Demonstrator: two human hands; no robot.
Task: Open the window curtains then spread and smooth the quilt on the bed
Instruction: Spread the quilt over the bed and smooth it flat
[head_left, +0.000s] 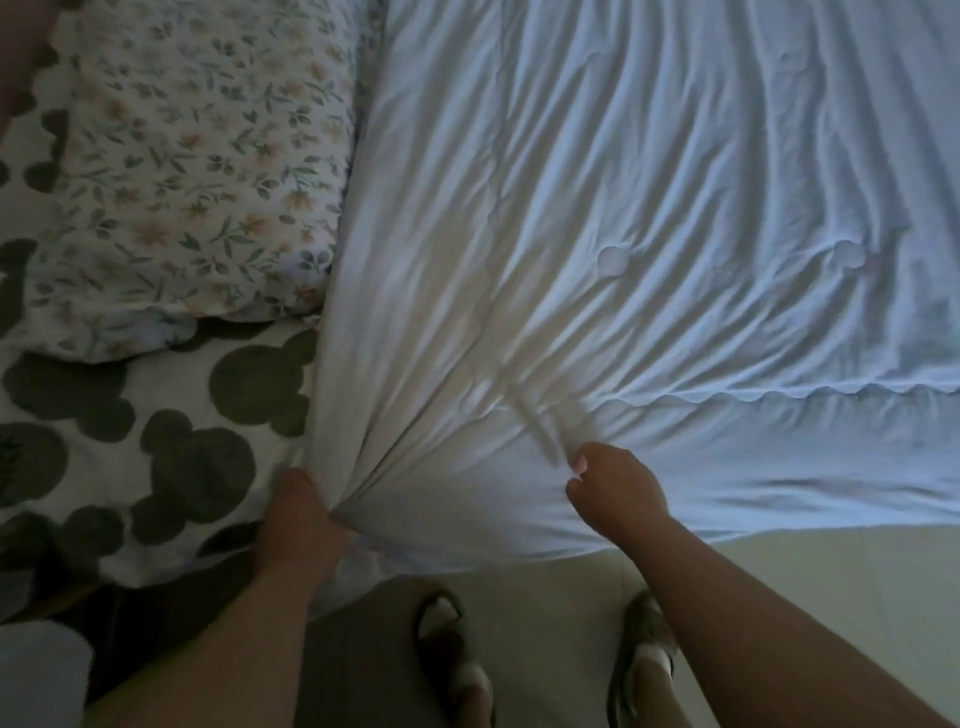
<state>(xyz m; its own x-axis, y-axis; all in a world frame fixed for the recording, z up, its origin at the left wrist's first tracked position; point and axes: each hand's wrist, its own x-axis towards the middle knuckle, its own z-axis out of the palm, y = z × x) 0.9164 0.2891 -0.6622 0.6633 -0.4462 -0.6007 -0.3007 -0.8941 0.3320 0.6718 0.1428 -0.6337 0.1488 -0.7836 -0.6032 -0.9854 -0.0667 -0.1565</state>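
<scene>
Standing at the side of the bed, a person worked the near edge of the white quilt, which lay across most of the bed. Its end ran against a floral pillow, and its long side hung toward the pale floor.

The left hand clutched the quilt's bunched corner, fingers closed tight round the gathered cloth, and creases fanned out from the fist. The right hand, farther along the same edge, had curled fingers that appeared to pinch a raised fold, though blur there left the exact hold uncertain. A sheet printed with dark blots lay bare beside the pillow, and sandals showed on the person's feet below. The curtains were out of view and the room looked dim, so that part of the task could not be judged.

The step in hand looked like drawing the quilt straight, with smoothing yet to come, since long wrinkles crossed the whole surface. It would go best with both hands pulling together, low and level, toward the body and slightly apart. Even tension would draw out the slanting creases rather than twist them. A tug from the left hand alone would likely skew the end away from the pillow. Once the edge hung even, the bunched corner would need to be let go and laid flat. Open palms could then sweep from the middle outward, as soft padded cloth tends to hold ridges wherever it has been gripped.
</scene>
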